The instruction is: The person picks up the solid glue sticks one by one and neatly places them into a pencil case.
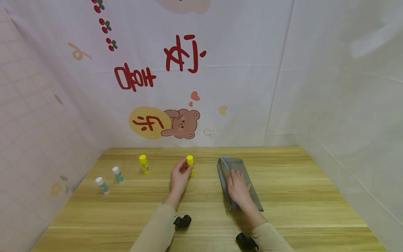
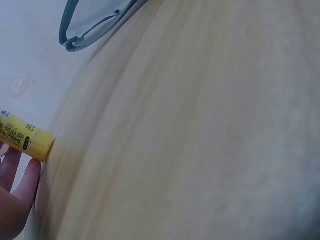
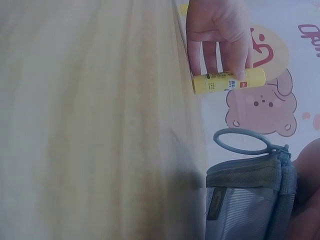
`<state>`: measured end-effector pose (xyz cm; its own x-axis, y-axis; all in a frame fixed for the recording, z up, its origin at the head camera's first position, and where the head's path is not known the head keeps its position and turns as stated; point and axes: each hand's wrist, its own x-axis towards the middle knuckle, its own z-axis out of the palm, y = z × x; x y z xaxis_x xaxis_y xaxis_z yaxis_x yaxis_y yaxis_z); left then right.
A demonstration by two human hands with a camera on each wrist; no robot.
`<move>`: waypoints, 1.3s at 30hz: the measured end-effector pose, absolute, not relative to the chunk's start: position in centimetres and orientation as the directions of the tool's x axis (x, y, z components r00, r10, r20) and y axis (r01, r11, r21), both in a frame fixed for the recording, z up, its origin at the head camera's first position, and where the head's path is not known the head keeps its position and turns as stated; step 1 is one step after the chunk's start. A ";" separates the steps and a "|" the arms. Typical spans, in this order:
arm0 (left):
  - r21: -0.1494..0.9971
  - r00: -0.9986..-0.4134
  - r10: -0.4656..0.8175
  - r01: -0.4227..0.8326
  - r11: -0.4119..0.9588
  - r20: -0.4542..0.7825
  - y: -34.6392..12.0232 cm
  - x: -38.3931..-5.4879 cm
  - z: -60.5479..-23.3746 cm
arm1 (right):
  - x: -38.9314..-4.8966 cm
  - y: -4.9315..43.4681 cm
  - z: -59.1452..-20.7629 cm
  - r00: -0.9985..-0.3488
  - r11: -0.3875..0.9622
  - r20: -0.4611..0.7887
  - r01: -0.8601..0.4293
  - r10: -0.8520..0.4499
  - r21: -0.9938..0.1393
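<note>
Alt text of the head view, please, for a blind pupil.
A person's left hand holds an upright yellow glue stick at a wooden table, while the right hand rests on a grey-blue fabric pouch. Another yellow glue stick and two white-capped glue sticks stand to the left.

A person's left arm [image 1: 155,227] and right arm [image 1: 271,238] extended from the near side, left hand [image 1: 179,178] pinching with thumb and fingers, right hand [image 1: 239,189] back upward, fingers pointing far.
</note>
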<state>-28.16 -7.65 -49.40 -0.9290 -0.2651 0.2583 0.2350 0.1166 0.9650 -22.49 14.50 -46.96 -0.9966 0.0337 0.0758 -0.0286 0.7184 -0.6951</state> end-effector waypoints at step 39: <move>0.989 -0.996 -0.011 0.090 -0.121 0.089 -4.0 -25.3 -46.4 | -22.9 14.4 -47.5 -0.992 0.707 0.113 -0.038 0.059 -0.706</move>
<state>-25.30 -3.99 -46.38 -0.9959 -0.0106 0.0894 0.0901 -0.1212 0.9885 -22.87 14.42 -47.53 -0.9919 0.0593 0.1127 -0.0379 0.7073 -0.7059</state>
